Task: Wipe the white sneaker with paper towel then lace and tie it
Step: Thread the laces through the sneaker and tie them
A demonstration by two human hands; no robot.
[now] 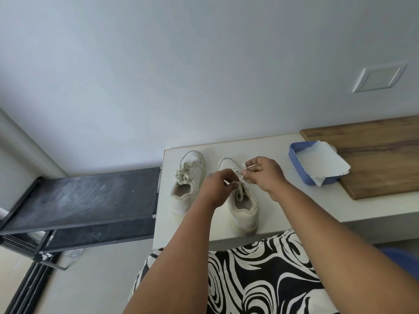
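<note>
Two white sneakers stand side by side on a pale counter (294, 200), toes pointing away from me. The left sneaker (186, 184) has a bunched lace on its tongue. Over the right sneaker (243, 211) my two hands work its cream shoelace (239, 191). My left hand (215, 189) pinches one strand above the eyelets. My right hand (265, 172) pinches the other strand, whose tip sticks out past the fingers. Part of the lace hangs down into the shoe's opening. Paper towel sheets (322, 164) lie in a blue tray to the right.
The blue tray (294, 158) sits half on a wooden board (374, 159) at the counter's right. A black shelf rack (86, 200) stands left of the counter, lower down. A wall rises close behind. My black-and-white patterned clothing (260, 279) presses against the counter's front edge.
</note>
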